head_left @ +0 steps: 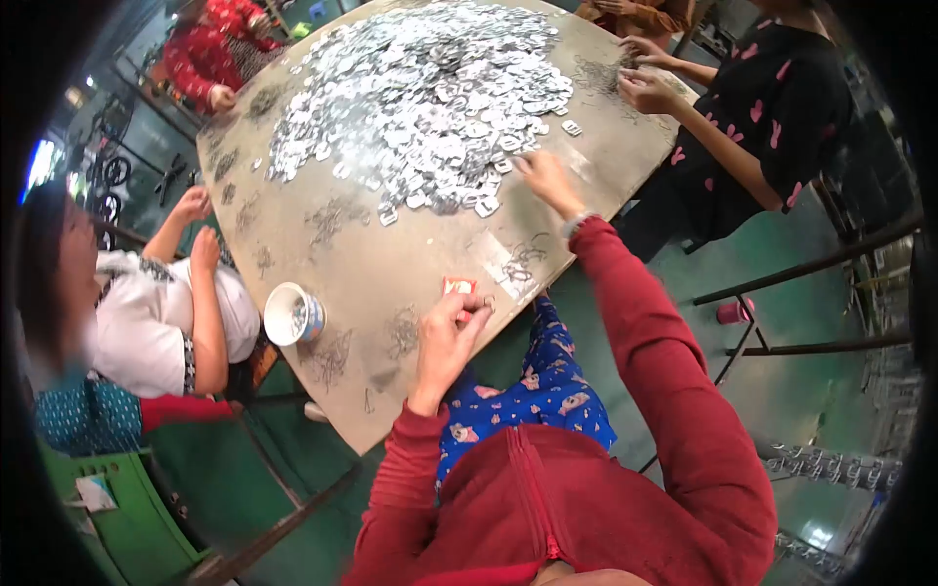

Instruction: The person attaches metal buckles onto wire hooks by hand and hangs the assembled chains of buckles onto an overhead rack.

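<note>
A broad heap of small, flat, silvery metal pieces with slots (440,107) covers the far half of the table (391,264). My right hand (549,183) reaches to the heap's near right edge, fingers stretched out close to the outermost pieces. Closer to my body, my left hand (449,337) is pinched at the table's near edge. A small wire piece (490,304) shows at its fingertips, partly hidden. Just beyond that hand lies a red and white packet (459,285). Thin dark wire pieces (525,262) lie to its right, partly on a clear strip.
A white and blue tub (293,314) stands at the table's left edge. Small piles of dark wire pieces (332,220) lie along that side. Co-workers sit around the table, their hands over it at left, far left and right. Metal rails (811,264) stand at right.
</note>
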`<move>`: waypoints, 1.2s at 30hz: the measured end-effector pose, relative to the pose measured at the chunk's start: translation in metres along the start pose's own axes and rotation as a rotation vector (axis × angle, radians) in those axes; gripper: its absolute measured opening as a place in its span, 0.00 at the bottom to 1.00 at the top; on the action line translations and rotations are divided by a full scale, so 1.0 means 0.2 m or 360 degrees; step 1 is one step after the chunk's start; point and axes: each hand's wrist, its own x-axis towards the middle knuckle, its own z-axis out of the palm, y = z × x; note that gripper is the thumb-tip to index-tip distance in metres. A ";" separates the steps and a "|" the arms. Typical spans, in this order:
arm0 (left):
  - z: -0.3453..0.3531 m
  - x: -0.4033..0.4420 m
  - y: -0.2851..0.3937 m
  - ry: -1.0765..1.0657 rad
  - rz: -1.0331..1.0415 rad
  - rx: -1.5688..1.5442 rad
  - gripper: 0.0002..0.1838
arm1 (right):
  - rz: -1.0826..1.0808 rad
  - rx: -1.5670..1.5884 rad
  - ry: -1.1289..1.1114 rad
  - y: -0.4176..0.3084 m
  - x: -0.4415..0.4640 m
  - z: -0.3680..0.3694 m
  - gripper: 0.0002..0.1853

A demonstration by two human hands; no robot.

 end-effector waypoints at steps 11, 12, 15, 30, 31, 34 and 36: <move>0.08 0.14 0.13 -0.0063 -0.0538 -0.0520 0.05 | 0.0432 0.0553 0.0046 -0.01 0.11 0.06 0.10; 0.09 0.20 0.13 -0.0029 -0.0535 -0.0491 0.05 | 0.0540 0.0702 -0.0007 -0.01 0.08 0.04 0.10; 0.27 0.50 0.17 0.0014 -0.0289 -0.0858 0.09 | 0.0634 0.0882 -0.0008 -0.06 -0.12 -0.07 0.07; 0.61 0.62 0.33 -0.0123 0.0479 -0.0160 0.07 | 0.0652 0.1969 0.0405 -0.10 -0.69 -0.47 0.12; 0.58 0.56 0.31 -0.0066 0.0555 -0.0030 0.07 | 0.0607 0.1764 0.0452 -0.17 -0.74 -0.51 0.13; 0.49 0.36 0.28 0.0052 0.0632 0.0207 0.05 | 0.0552 0.1334 0.0508 -0.38 -0.90 -0.53 0.11; 0.44 0.27 0.30 0.0056 0.0513 0.0138 0.05 | 0.0422 0.1330 0.0492 -0.46 -0.96 -0.51 0.10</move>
